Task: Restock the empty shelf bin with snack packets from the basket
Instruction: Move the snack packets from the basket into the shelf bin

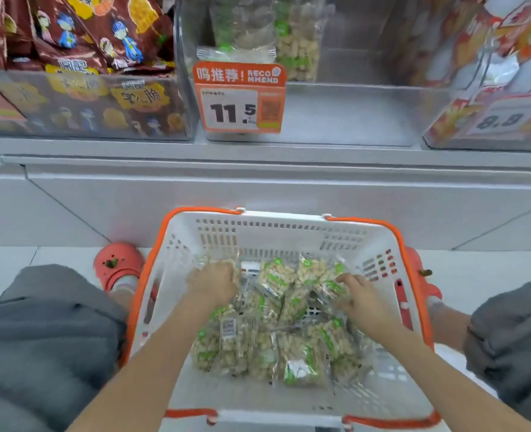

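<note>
Both hands are inside the white basket (289,226). Left hand (212,283) grips a snack packet (227,265), fingers curled; right hand (359,296) pinches another packet (331,286). Clear shelf bin (336,116) above.

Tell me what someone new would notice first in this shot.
The white basket with orange handles sits low in the middle, heaped with clear snack packets; the left hand and right hand both reach into it. Above on the shelf, an orange price tag reading 11.5 fronts a nearly empty clear bin.

Bright even light, soft blur, wide-angle edge bending
</note>
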A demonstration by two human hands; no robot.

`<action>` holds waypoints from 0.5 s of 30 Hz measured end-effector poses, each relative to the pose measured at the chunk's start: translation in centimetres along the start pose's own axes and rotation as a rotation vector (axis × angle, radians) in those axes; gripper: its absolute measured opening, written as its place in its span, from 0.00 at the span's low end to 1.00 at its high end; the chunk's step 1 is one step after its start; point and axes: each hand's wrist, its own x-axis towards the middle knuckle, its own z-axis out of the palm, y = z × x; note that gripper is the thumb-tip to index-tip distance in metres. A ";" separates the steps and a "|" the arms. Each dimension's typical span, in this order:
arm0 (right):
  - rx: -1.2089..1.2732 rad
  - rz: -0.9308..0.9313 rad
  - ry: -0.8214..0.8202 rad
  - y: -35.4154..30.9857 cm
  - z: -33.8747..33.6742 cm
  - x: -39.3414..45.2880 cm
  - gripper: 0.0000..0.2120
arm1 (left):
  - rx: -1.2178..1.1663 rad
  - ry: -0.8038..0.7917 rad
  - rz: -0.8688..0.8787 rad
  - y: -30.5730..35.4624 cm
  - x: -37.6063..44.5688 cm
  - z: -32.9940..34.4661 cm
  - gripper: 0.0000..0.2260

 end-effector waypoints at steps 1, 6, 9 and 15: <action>-0.011 0.004 -0.049 0.1 0.7 0.0 0.21 | -0.096 -0.076 -0.064 -0.5 0.2 1.8 0.09; -0.068 -0.121 -0.124 -2.0 3.1 2.4 0.35 | -0.635 -0.543 -0.391 -2.0 0.8 7.8 0.49; -0.135 -0.139 -0.178 -4.1 4.2 4.1 0.32 | -0.671 -0.534 -0.438 -2.2 1.1 9.4 0.54; -0.395 -0.120 -0.209 -5.0 5.1 6.1 0.19 | -0.804 -0.468 -0.516 -2.3 1.1 10.9 0.55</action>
